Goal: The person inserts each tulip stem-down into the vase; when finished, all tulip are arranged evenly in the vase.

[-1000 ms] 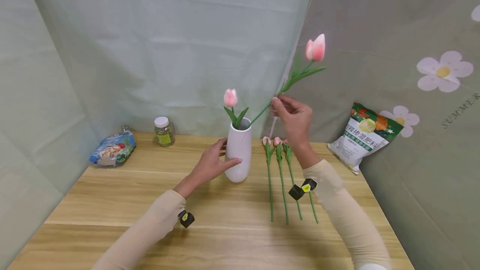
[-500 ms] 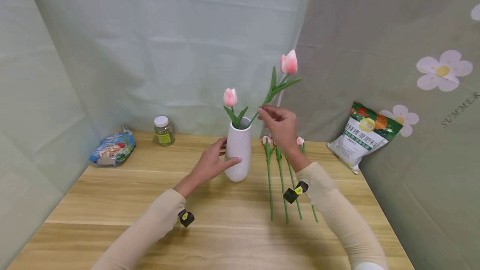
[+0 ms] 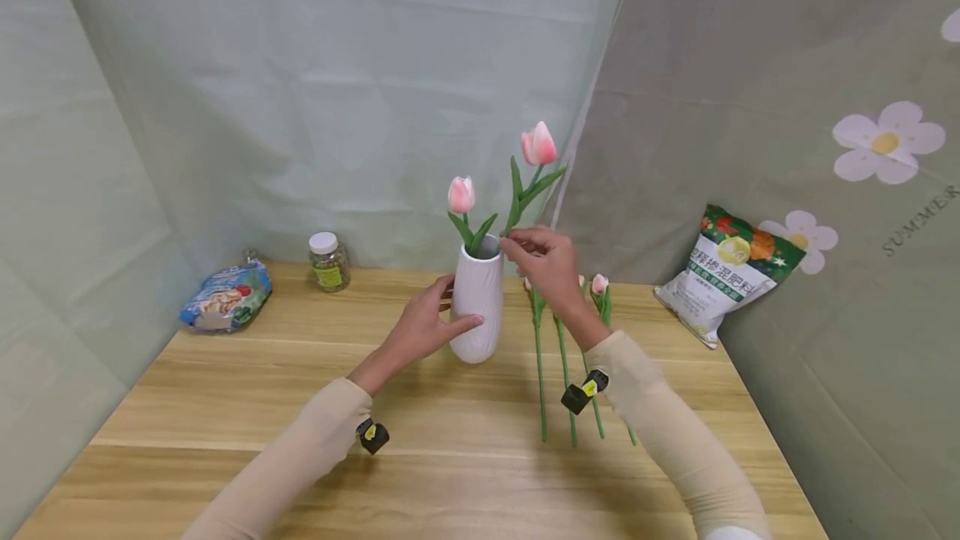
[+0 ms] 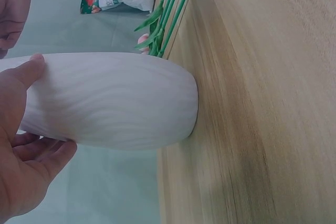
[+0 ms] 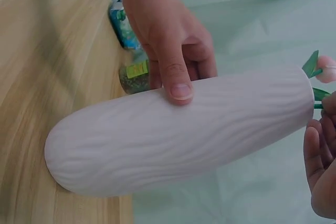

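A white ribbed vase [image 3: 477,302] stands upright on the wooden table, with one pink tulip [image 3: 461,195] in it. My left hand [image 3: 422,325] grips the vase at mid-height, thumb on the near side and fingers behind; the left wrist view shows this thumb and these fingers round the vase [image 4: 115,100]. At the rim, my right hand [image 3: 549,267] pinches the stem of a second pink tulip [image 3: 538,145] just below its leaves. That stem's lower part is hidden inside the vase, and its bloom leans to the right above the hand.
Several tulips [image 3: 541,373] lie side by side right of the vase, partly under my right forearm. A fertilizer bag [image 3: 723,273] leans at the back right. A jar with a white lid [image 3: 327,262] and a blue snack bag [image 3: 227,298] stand at the back left.
My right hand has moved left and down to the vase's rim, lowering the tulip's stem into it; the bloom sits lower and further left. My left hand and the vase have stayed still.
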`<state>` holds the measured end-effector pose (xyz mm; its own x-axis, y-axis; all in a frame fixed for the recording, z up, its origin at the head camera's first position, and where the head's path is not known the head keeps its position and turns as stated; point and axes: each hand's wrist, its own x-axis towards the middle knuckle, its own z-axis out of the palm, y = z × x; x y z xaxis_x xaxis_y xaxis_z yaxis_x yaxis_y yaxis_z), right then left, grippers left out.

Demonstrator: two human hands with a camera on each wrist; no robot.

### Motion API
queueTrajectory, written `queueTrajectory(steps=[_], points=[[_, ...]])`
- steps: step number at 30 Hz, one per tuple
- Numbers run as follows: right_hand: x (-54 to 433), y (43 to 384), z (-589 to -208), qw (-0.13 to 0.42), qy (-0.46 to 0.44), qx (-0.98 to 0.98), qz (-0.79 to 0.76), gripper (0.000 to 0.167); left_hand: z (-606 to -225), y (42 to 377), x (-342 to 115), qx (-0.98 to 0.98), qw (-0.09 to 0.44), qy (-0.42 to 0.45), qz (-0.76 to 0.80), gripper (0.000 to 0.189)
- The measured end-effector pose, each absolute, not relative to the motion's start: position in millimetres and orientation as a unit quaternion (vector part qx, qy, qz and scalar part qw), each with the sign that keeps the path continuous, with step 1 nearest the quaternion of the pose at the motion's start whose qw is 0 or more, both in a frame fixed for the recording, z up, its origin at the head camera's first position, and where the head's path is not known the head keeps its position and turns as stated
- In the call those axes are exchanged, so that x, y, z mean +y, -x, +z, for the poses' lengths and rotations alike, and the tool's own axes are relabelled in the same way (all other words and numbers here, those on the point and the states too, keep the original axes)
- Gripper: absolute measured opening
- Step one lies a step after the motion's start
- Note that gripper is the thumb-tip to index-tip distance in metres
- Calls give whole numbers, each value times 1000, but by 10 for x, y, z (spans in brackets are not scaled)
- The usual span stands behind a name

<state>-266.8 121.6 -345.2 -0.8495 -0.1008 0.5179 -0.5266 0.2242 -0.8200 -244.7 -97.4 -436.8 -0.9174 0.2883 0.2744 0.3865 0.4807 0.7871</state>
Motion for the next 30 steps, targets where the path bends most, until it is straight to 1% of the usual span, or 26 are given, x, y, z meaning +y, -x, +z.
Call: queueTrajectory(steps=[5,12,16,23,30], points=[[1220,2655,-3481,159,-208,-773,578,20,-4371,2452,-971,-857,53,198,-473,81],[1225,2637,-3471,141,-210,-771,584,24,-4360,2449,-972,-859,52,197,-471,81],[1226,2641,-3465,139,-209,-767,591,28,-4348,2441,-973,-859,49,195,-470,82],[1227,2657,-3488,141,-203,-775,582,26,-4347,2437,-964,-860,46,194,-470,83],[1232,2663,-3492,138,-203,-777,579,28,-4346,2441,-965,-861,47,192,-469,82]])
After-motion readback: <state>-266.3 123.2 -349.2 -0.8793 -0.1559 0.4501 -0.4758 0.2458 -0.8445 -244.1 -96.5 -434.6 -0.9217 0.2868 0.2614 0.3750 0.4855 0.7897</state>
